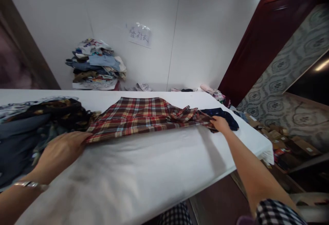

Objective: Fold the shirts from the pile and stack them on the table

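Note:
A red plaid shirt (138, 115) lies spread flat on the white table (144, 170). My left hand (60, 153) grips the shirt's near left edge, a silver bracelet on the wrist. My right hand (219, 123) grips the bunched right end of the shirt, next to a dark blue garment (226, 115) lying at the table's right side.
A heap of dark clothes (31, 129) covers the table's left end. A tall stack of folded clothes (96, 65) stands against the white wall behind, under a paper label (139, 34). Cardboard boxes and clutter (285, 142) lie on the floor at right, by a dark red door.

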Available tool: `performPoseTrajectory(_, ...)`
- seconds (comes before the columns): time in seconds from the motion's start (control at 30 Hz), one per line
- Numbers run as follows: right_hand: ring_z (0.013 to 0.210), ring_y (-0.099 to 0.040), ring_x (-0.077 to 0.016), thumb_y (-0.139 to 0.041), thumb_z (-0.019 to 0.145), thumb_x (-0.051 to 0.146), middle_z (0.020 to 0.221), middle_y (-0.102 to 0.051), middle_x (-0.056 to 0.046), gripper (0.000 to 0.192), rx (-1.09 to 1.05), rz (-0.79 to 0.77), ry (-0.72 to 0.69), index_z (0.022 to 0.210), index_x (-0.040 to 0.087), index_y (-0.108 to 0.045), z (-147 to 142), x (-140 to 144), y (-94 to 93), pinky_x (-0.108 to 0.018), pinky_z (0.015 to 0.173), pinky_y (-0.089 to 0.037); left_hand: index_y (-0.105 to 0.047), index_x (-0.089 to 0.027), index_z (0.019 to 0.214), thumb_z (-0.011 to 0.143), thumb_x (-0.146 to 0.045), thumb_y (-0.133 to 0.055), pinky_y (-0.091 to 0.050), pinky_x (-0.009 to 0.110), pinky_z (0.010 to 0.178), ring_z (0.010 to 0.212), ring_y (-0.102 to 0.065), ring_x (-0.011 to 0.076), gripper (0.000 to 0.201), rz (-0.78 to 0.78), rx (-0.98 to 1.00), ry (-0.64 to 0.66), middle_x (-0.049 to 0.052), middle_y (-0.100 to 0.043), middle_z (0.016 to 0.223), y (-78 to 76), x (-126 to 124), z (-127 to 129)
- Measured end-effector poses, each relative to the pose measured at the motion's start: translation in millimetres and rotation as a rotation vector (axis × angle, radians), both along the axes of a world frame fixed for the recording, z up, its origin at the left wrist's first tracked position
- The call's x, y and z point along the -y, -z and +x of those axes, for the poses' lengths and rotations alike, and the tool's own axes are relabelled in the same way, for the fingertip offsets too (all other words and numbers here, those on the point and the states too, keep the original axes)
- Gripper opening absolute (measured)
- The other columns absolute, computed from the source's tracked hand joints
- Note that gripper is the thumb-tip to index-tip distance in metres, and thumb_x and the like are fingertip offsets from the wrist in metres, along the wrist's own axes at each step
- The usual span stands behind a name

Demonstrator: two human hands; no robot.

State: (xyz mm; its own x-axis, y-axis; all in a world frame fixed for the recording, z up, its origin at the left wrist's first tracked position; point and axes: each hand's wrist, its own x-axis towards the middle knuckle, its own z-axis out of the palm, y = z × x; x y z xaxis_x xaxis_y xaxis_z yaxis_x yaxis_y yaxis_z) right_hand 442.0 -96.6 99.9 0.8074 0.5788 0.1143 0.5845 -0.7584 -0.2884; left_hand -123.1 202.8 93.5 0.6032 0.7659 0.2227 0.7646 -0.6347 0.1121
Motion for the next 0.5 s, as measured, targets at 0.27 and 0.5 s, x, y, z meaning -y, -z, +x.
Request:
performPoseTrajectory(0.27,0.099,-0.064,-0.0305,-0.056,0.076,0.015,0.109,-0.07,-0.017,0.042,0.153,-0.209,-0.086,0.116,0.018,-0.068,-20,52,37.9,-0.039,0.082,-0.048,-0.068,-0.022,0.12,0.064,-0.022,-0.042,-0.04,0.038,0.11,0.125,-0.056,0.0251,0.062,-0.145,-0.182,0.085,0.005,-0.061,0.135,52.3,28,-21)
performPoseTrajectory(0.5,0.106,-0.062,-0.0247,-0.051,0.083,0.02,0.106,-0.071,-0.008,0.028,0.118,0.171,-0.582,0.102,0.023,-0.072,-67,27,48.0,-0.041,0.099,-0.046,-0.055,-0.018,0.134,0.072,-0.046,-0.049,-0.05,0.037,0.096,0.117,-0.061,0.0293,0.068,-0.512,0.014,-0.023,0.01,-0.055,0.142,38.0,24,-17)
